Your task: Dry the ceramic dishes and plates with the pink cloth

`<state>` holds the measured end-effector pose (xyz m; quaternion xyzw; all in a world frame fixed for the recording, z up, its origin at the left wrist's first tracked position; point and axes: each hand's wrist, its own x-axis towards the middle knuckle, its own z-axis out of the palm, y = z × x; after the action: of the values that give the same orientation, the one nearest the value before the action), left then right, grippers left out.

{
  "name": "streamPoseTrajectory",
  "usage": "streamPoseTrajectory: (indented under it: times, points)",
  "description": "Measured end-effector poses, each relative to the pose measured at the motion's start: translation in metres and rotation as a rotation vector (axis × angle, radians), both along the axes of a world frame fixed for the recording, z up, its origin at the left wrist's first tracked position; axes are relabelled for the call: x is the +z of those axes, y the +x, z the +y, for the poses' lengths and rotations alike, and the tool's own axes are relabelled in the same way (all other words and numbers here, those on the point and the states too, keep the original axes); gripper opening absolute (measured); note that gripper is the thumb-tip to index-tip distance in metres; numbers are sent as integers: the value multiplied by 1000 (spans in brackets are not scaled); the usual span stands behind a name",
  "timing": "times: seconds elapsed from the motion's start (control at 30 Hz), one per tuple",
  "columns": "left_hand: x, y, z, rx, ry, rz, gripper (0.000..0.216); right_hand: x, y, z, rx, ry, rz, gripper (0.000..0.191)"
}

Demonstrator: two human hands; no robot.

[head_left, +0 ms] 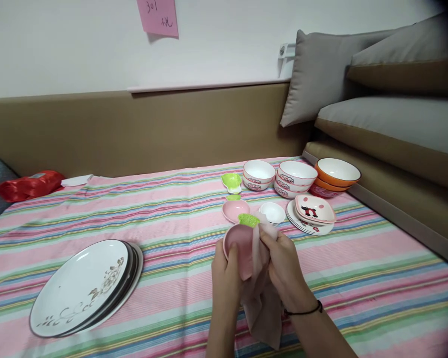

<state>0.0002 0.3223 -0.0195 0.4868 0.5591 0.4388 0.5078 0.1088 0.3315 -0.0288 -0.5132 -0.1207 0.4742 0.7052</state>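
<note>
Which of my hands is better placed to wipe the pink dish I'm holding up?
Probably your right hand: it already grips the cloth at the dish's right side. Your left hand seems better for steadying the pink dish, its thumb inside.

Left hand (227,268): holds a pink, green-topped dish (237,243), thumb inside it.
Right hand (285,266): bunches a pale cloth (263,308) against the dish's right side.
Green dish (231,182): beyond the grip, past a second pink dish (236,211).
Bowls (295,174): stacked beyond and right of the grip.
Flowered plates (84,283): stacked left of it.
</note>
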Motion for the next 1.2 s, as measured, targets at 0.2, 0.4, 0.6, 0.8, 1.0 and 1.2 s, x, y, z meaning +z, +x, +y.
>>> streamPoseTrajectory:
  times: [0.2,0.4,0.6,0.8,1.0,1.2]
  points:
    - [1,-1,1,62,38,15,35,2,14,-7,82,-9,-274,40]
    - [5,-4,-5,49,261,227,31,10,29,-13,110,-116,-528,47]
    - [-3,1,-14,98,391,460,39,7,29,-15,84,-160,-553,48]
    - [1,4,-6,122,241,155,35,-1,20,-11,103,-42,-417,45]
    - [-6,-1,4,7,-113,-280,34,-1,10,-11,255,72,-238,42]
    - [-13,-7,2,-73,-339,-500,34,12,15,-22,484,76,61,41]
